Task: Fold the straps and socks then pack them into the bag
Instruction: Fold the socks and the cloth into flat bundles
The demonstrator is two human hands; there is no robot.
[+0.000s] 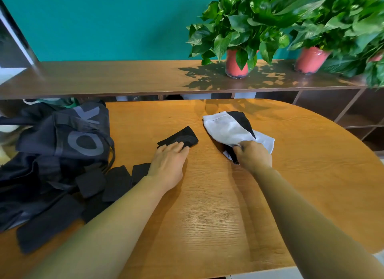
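A dark drawstring bag point(62, 137) with grey letters lies at the table's left. Several black straps point(91, 183) sprawl in front of it, reaching toward the near edge. A folded black sock point(182, 137) rests mid-table; my left hand point(168, 164) lies flat with its fingertips on the sock's near end. To the right lie white and black socks point(228, 129), bunched together. My right hand point(253, 154) pinches their near end between closed fingers.
The round wooden table point(218, 216) has bare wood in front of me and to the right. Behind it runs a long wooden shelf point(104, 77) with two potted plants point(239, 29) in red pots against a teal wall.
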